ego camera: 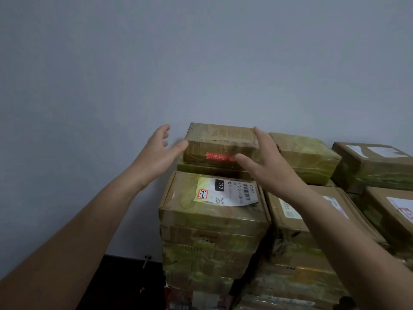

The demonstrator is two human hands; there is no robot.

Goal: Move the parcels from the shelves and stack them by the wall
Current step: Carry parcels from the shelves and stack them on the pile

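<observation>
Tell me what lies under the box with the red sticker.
A flatter, tape-wrapped parcel lies directly under the red-sticker box. Only its front edge shows, and the right hand covers its right end. What it rests on is hidden behind the nearer labelled box.

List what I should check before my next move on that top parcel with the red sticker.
1. Hands free: left hand and right hand are both open, holding nothing: ok.
2. Top parcel lies flat on the stack: ok.
3. Its back is tight against the wall: cannot tell.
4. Thin parcel under it gives full support: mostly hidden behind the labelled box: cannot tell.
5. Fingers clear of the top parcel: the right hand overlaps it: cannot tell.
</observation>
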